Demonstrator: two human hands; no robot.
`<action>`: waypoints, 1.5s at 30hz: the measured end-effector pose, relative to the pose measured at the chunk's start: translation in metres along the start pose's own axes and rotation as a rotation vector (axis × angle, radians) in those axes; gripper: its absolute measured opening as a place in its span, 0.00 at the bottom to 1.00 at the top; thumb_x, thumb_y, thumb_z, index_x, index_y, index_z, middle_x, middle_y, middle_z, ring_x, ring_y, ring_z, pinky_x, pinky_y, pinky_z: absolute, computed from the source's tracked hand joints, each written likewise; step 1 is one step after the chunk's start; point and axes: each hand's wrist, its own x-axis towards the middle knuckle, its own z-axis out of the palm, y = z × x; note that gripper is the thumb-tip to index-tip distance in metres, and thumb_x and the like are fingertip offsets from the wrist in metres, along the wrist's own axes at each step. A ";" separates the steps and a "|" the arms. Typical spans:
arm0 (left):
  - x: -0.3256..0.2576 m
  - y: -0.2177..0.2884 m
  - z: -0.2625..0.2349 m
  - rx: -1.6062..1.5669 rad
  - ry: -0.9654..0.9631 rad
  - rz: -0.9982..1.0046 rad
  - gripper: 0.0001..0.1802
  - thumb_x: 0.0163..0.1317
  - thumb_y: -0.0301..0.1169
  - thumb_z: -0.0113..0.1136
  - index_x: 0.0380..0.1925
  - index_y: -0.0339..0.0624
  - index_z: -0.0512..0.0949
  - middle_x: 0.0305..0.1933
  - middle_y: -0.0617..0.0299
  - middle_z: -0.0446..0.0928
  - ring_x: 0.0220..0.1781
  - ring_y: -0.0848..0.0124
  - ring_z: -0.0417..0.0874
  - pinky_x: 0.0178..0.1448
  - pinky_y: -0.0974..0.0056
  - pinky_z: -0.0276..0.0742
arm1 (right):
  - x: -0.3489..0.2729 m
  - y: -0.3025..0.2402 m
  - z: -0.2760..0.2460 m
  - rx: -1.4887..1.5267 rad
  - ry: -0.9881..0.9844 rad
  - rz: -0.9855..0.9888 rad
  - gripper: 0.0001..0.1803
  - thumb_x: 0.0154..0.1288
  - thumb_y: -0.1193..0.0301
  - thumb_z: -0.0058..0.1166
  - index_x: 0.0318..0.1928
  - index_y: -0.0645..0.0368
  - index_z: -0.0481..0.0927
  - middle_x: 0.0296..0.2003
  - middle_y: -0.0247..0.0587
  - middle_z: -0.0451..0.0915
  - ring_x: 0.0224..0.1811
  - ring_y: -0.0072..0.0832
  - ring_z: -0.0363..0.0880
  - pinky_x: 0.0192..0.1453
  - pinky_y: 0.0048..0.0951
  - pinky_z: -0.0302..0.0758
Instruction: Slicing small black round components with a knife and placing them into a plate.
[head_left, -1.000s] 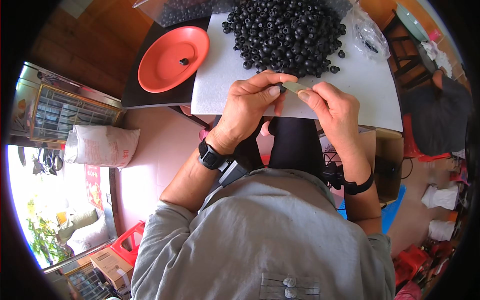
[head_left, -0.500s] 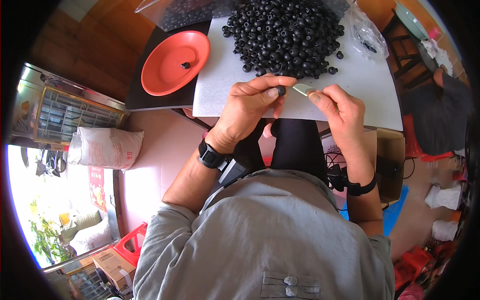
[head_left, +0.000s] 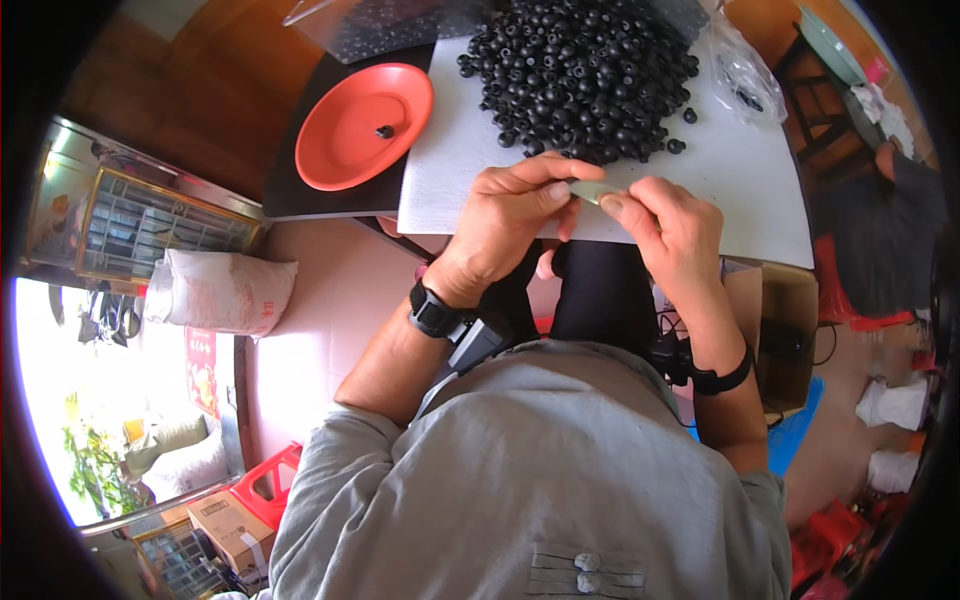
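Observation:
Above the front part of the white board, my left hand (head_left: 505,215) is closed in a pinch between thumb and forefinger. The small black ball-shaped piece it grips is now almost wholly hidden by the fingers and blade. My right hand (head_left: 680,230) is closed on a small knife with a flat pale blade (head_left: 594,189), whose tip reaches the left thumb and forefinger. Just beyond both hands lies a large heap of small black ball-shaped pieces (head_left: 585,85), some showing a hole or a short neck.
The white board (head_left: 440,190) lies on a dark table. At left, an orange-red dish (head_left: 320,150) holds one black piece (head_left: 384,131). Behind it stands a clear container (head_left: 400,30) of black pieces. A clear plastic bag (head_left: 745,80) lies right of the heap; a cardboard box (head_left: 785,320) stands below the table's right side.
The knife's blade has moved left, onto the black piece at my left fingertips, and the piece has gone nearly out of sight. The whole view has shifted slightly.

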 end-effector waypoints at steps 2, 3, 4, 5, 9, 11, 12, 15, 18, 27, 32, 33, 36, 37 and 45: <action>0.001 0.003 0.006 0.041 0.034 -0.073 0.16 0.74 0.23 0.51 0.56 0.29 0.80 0.45 0.60 0.76 0.39 0.70 0.78 0.44 0.67 0.78 | -0.003 0.002 -0.001 -0.087 -0.012 -0.160 0.16 0.63 0.62 0.67 0.26 0.56 0.76 0.22 0.38 0.78 0.24 0.38 0.78 0.25 0.37 0.69; 0.001 0.004 0.007 0.032 0.042 -0.092 0.15 0.74 0.23 0.50 0.55 0.30 0.81 0.47 0.60 0.77 0.37 0.70 0.79 0.44 0.67 0.79 | -0.004 0.003 -0.001 -0.080 -0.006 -0.169 0.16 0.63 0.62 0.67 0.26 0.56 0.76 0.22 0.38 0.78 0.24 0.38 0.78 0.25 0.37 0.69; 0.000 0.005 0.009 0.042 0.046 -0.085 0.15 0.74 0.23 0.50 0.55 0.30 0.81 0.47 0.60 0.77 0.37 0.70 0.79 0.44 0.67 0.79 | -0.006 0.004 0.000 -0.050 0.013 -0.136 0.16 0.63 0.62 0.67 0.26 0.55 0.76 0.22 0.37 0.78 0.24 0.37 0.78 0.25 0.37 0.69; -0.002 0.006 0.012 0.088 0.064 -0.092 0.15 0.74 0.23 0.50 0.55 0.30 0.81 0.49 0.60 0.77 0.37 0.70 0.79 0.43 0.66 0.79 | -0.007 0.005 0.000 -0.020 0.031 -0.103 0.15 0.63 0.62 0.67 0.26 0.55 0.77 0.22 0.36 0.78 0.24 0.37 0.78 0.25 0.37 0.69; -0.003 0.007 0.011 0.084 0.071 -0.112 0.16 0.74 0.23 0.50 0.56 0.31 0.81 0.48 0.58 0.79 0.36 0.69 0.80 0.41 0.66 0.79 | -0.006 0.004 -0.003 0.041 0.018 -0.076 0.14 0.63 0.63 0.68 0.27 0.56 0.78 0.22 0.36 0.78 0.23 0.35 0.77 0.26 0.36 0.69; -0.003 0.008 0.009 0.056 0.062 -0.129 0.16 0.74 0.23 0.51 0.56 0.30 0.80 0.46 0.57 0.79 0.36 0.69 0.80 0.41 0.66 0.78 | -0.008 0.004 -0.002 0.231 0.001 0.080 0.15 0.64 0.63 0.68 0.27 0.57 0.77 0.22 0.36 0.78 0.22 0.33 0.76 0.26 0.34 0.70; -0.002 0.008 0.008 0.037 0.062 -0.127 0.16 0.73 0.23 0.51 0.56 0.30 0.80 0.44 0.56 0.79 0.36 0.69 0.79 0.41 0.66 0.78 | -0.008 0.005 -0.001 0.229 0.003 0.084 0.15 0.64 0.63 0.68 0.27 0.57 0.77 0.22 0.36 0.78 0.22 0.33 0.76 0.26 0.34 0.70; -0.001 0.007 0.009 0.008 0.056 -0.121 0.16 0.73 0.24 0.52 0.57 0.30 0.80 0.41 0.55 0.79 0.35 0.68 0.78 0.41 0.66 0.77 | -0.006 0.007 0.005 0.121 0.108 -0.061 0.15 0.65 0.63 0.67 0.28 0.57 0.77 0.21 0.37 0.78 0.22 0.33 0.76 0.26 0.33 0.70; 0.000 0.006 0.011 0.001 0.062 -0.112 0.17 0.73 0.25 0.52 0.57 0.30 0.80 0.40 0.56 0.78 0.34 0.68 0.78 0.41 0.66 0.76 | -0.009 0.009 0.005 0.113 0.097 0.014 0.12 0.68 0.68 0.65 0.34 0.63 0.79 0.24 0.39 0.78 0.24 0.26 0.74 0.30 0.27 0.71; -0.001 0.006 0.012 -0.022 0.084 -0.091 0.17 0.73 0.24 0.53 0.57 0.28 0.78 0.39 0.56 0.78 0.31 0.69 0.79 0.28 0.67 0.79 | -0.011 0.005 0.018 -0.217 0.227 -0.135 0.13 0.67 0.63 0.65 0.29 0.53 0.76 0.25 0.34 0.79 0.25 0.36 0.78 0.27 0.37 0.73; -0.003 0.013 0.008 0.064 0.179 -0.056 0.17 0.69 0.21 0.56 0.55 0.28 0.80 0.42 0.56 0.81 0.33 0.71 0.79 0.36 0.68 0.77 | -0.006 0.009 0.008 -0.178 0.208 -0.136 0.10 0.66 0.65 0.64 0.31 0.54 0.78 0.26 0.34 0.79 0.27 0.37 0.79 0.29 0.38 0.74; -0.005 0.020 -0.002 0.215 0.287 0.071 0.16 0.67 0.20 0.57 0.53 0.29 0.82 0.41 0.56 0.82 0.31 0.73 0.79 0.32 0.70 0.77 | -0.006 0.012 0.003 -0.192 0.227 -0.175 0.09 0.66 0.66 0.64 0.32 0.54 0.78 0.26 0.35 0.79 0.28 0.37 0.79 0.31 0.38 0.74; -0.016 0.056 -0.045 0.648 0.588 0.291 0.13 0.62 0.20 0.61 0.46 0.32 0.86 0.40 0.59 0.85 0.32 0.78 0.80 0.31 0.72 0.77 | -0.009 0.026 -0.020 -0.301 0.187 -0.150 0.05 0.66 0.68 0.62 0.35 0.54 0.80 0.29 0.36 0.78 0.34 0.38 0.79 0.36 0.40 0.75; -0.018 0.068 -0.056 0.755 0.669 0.290 0.12 0.62 0.20 0.61 0.45 0.33 0.86 0.41 0.59 0.86 0.33 0.77 0.81 0.33 0.71 0.78 | -0.012 0.035 -0.025 -0.352 0.168 -0.121 0.04 0.65 0.69 0.62 0.37 0.53 0.81 0.30 0.36 0.77 0.35 0.38 0.79 0.36 0.40 0.75; -0.009 0.070 -0.129 1.783 0.700 0.491 0.11 0.53 0.24 0.69 0.38 0.45 0.87 0.38 0.58 0.79 0.49 0.54 0.77 0.55 0.53 0.76 | -0.023 0.049 -0.034 -0.486 0.164 -0.176 0.07 0.60 0.69 0.66 0.39 0.52 0.83 0.30 0.35 0.72 0.35 0.36 0.76 0.40 0.39 0.73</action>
